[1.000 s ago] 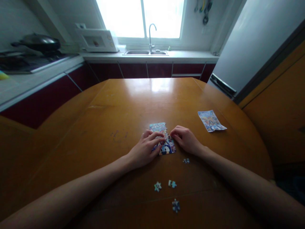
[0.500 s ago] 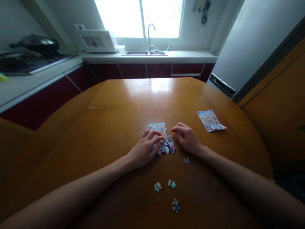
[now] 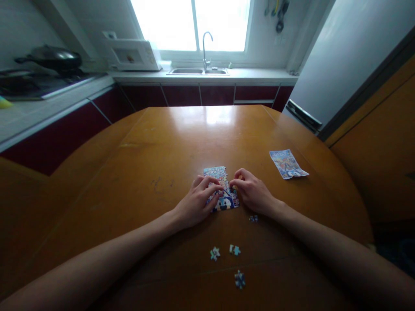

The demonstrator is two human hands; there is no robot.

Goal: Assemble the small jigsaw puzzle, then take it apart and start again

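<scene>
A partly assembled jigsaw puzzle (image 3: 224, 202) lies flat on the table, with a dark-blue and white cartoon face along its near edge. My left hand (image 3: 202, 196) rests over its left side, fingers spread and lying on the pieces. At the puzzle's right edge, the fingers of my right hand (image 3: 251, 190) are curled together in a pinch; whatever is between the fingertips is hidden. Just below that hand sits a small cluster of puzzle pieces (image 3: 253, 219). Nearer to me are more loose pieces: a greenish one (image 3: 215, 253), a light-blue one (image 3: 235, 250) and a dark-blue one (image 3: 240, 280).
A creased picture sheet (image 3: 288, 164) lies to the right on the wooden table (image 3: 181, 142). Behind the table is a counter with a sink (image 3: 186, 71) and a microwave (image 3: 134, 55). A covered pan (image 3: 56, 58) stands on the stove at left; a fridge (image 3: 343, 56) is at right.
My right hand has shifted slightly left onto the puzzle's right edge, and its fingers have curled in. My left hand stays in place on the puzzle.
</scene>
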